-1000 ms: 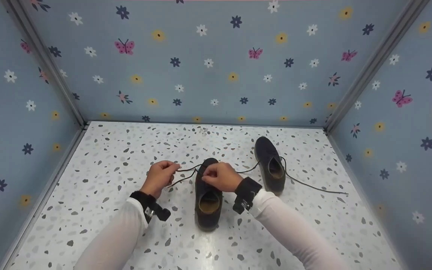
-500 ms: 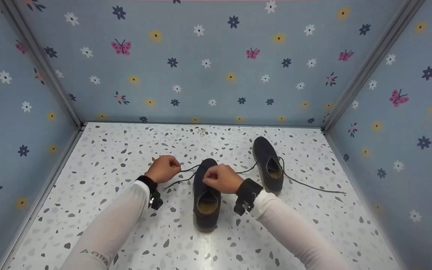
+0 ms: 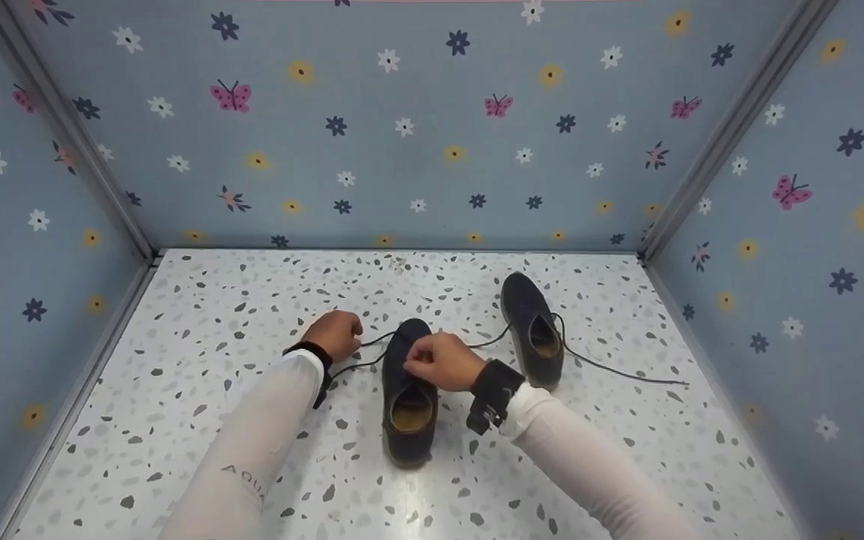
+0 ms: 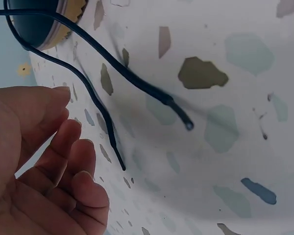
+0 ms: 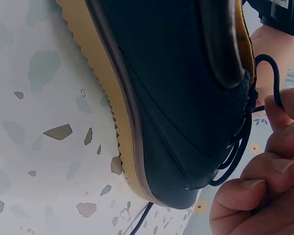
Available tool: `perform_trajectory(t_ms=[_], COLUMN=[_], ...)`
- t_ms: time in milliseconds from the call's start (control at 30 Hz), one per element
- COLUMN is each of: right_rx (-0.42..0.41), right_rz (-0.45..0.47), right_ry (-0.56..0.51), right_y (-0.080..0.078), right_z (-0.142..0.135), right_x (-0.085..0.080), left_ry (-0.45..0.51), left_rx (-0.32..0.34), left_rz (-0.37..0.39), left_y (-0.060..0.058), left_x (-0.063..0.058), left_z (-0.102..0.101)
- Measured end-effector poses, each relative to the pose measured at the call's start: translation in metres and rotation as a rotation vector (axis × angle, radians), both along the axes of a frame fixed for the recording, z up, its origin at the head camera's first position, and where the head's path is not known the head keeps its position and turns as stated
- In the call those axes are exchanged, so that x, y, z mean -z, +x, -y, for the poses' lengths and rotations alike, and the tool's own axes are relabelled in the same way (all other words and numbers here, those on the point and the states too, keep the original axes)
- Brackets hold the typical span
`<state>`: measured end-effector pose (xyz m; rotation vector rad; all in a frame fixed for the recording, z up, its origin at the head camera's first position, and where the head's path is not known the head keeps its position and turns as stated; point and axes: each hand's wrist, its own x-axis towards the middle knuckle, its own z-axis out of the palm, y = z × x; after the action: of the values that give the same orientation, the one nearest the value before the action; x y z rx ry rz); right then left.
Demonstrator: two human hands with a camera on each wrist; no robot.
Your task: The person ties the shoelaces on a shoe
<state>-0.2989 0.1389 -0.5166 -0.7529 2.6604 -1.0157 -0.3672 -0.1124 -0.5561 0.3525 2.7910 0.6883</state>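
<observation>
A dark blue lace-up shoe (image 3: 409,442) stands upright on the speckled surface, toe pointing away from me. Over its lacing, my right hand (image 3: 447,361) pinches a dark shoelace (image 5: 269,58) between thumb and index finger, while the other fingers curl in. To the left of the toe is my left hand (image 3: 336,335), its fingers loosely bent around nothing. In the left wrist view, two loose lace ends (image 4: 137,81) hang past that hand (image 4: 44,171), apart from its fingertips. The shoe's tan ridged sole (image 5: 108,93) shows in the right wrist view.
A matching second shoe (image 3: 526,300) stands to the right, farther back, its laces (image 3: 619,371) spread out to both sides. Blue panels (image 3: 402,90) with flowers and butterflies enclose the white speckled surface (image 3: 252,285) at the back and on both sides.
My left hand, at first by the lace end with fingertips together, has turned over and shifted slightly right, its fingers off the lace. The right hand keeps its place over the shoe.
</observation>
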Motion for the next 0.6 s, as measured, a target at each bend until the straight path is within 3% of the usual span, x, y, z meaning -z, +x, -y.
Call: perform_trajectory(t_ms=[267, 600], right_rx=[-0.013, 0.018], right_rz=[-0.008, 0.015], right_ry=[-0.01, 0.01], right_y=[0.0, -0.003], right_z=[0.0, -0.003], right_x=[0.0, 0.001], left_ry=[-0.048, -0.084], left_rx=[0.016, 0.087], left_rz=[0.051, 0.017], left_y=[0.001, 0.003], left_x=[0.009, 0.012], left_z=[-0.002, -0.001])
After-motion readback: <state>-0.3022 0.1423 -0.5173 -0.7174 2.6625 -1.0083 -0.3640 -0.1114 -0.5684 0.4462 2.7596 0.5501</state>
